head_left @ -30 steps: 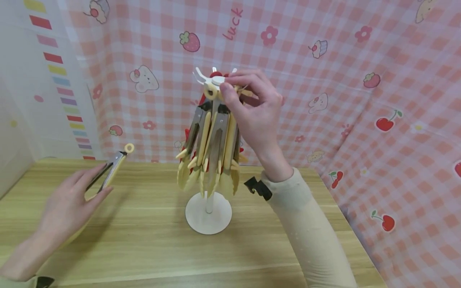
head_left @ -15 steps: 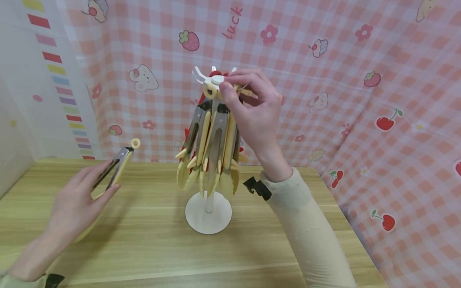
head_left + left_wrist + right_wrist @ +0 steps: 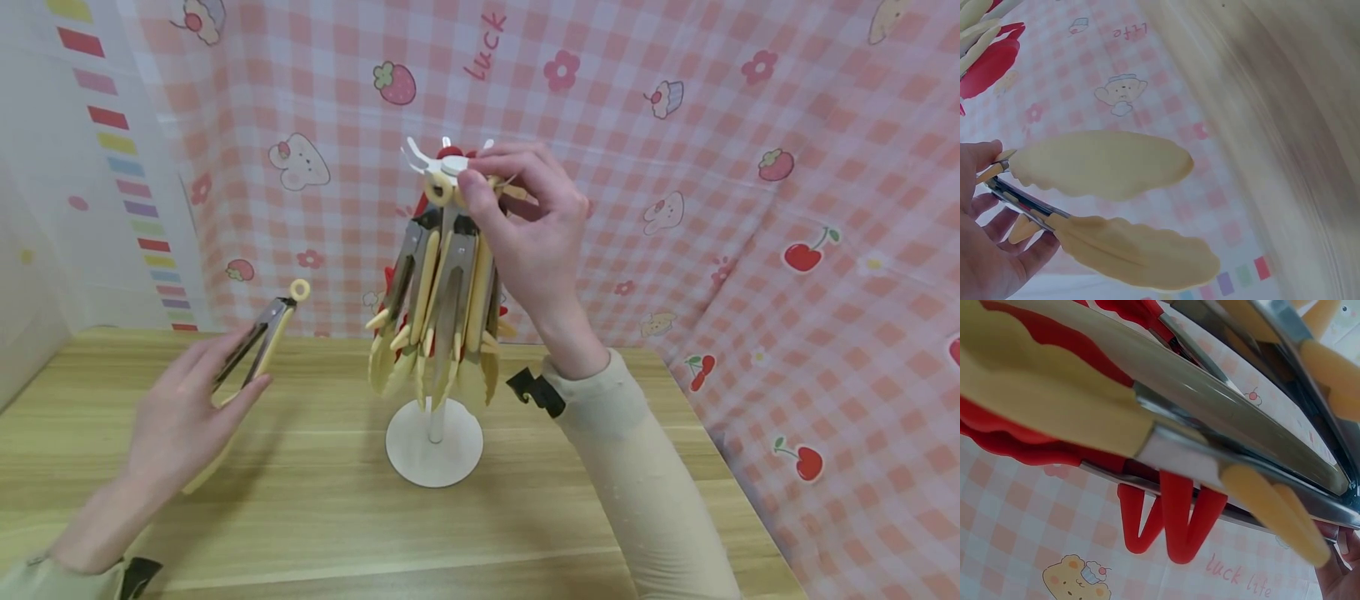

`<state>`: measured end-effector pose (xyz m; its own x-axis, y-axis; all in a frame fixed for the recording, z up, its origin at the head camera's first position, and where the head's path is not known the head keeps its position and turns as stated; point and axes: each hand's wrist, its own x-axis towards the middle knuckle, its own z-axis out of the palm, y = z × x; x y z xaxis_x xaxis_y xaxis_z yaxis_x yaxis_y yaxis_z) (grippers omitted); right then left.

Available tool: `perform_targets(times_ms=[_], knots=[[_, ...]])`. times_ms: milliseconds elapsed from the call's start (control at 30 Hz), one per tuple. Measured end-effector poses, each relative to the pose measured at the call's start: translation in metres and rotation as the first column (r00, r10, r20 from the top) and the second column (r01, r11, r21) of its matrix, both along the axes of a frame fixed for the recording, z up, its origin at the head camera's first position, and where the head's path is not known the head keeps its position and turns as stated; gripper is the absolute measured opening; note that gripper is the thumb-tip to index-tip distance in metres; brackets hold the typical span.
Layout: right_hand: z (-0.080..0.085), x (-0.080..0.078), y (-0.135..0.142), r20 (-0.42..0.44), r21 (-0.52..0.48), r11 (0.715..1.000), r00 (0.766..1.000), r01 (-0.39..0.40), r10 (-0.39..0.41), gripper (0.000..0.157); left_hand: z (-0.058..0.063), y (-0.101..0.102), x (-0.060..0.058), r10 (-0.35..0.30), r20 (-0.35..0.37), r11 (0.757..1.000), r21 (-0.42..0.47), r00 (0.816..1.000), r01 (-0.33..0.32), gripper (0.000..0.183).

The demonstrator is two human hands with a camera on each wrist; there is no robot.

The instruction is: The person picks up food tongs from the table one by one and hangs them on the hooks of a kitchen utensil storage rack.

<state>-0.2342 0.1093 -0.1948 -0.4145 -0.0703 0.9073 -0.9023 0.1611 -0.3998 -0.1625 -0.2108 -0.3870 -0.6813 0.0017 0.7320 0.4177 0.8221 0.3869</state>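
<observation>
A white rotating stand (image 3: 435, 462) with upturned hooks stands on the wooden table. Several cream tongs (image 3: 454, 283) with steel arms hang around it, heads down, with red tongs (image 3: 1022, 447) behind them. My right hand (image 3: 540, 221) pinches the top of the stand near the hanging rings; the fingertips partly cover the hook there. Left of the stand, my left hand (image 3: 187, 412) grips another pair of cream tongs (image 3: 1141, 250) around its arms. Its pull ring points up towards the stand, and its two scalloped heads are spread apart in the left wrist view.
The wooden table (image 3: 322, 517) meets a pink checked cloth (image 3: 337, 100) at the back. The same cloth covers the right side, and a pale wall (image 3: 33, 250) stands at the left.
My left hand has moved right and slightly upward with its tongs, bringing the ring nearer the stand. My right hand and the stand stay where they were.
</observation>
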Motion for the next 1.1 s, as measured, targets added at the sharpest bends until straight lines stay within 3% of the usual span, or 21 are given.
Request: perform_targets(times_ms=[300, 1100], knots=[[0.000, 0.000, 0.000, -0.011, 0.003, 1.000, 1.000, 0.013, -0.013, 0.025, 0.006, 0.013, -0.001, -0.025, -0.060, 0.999, 0.041, 0.998, 0.028, 0.074], [0.000, -0.001, -0.002, -0.017, -0.005, 1.000, 1.000, -0.012, 0.012, 0.024, 0.017, 0.031, -0.002, -0.076, -0.047, 0.991, 0.110, 0.996, 0.081, 0.071]])
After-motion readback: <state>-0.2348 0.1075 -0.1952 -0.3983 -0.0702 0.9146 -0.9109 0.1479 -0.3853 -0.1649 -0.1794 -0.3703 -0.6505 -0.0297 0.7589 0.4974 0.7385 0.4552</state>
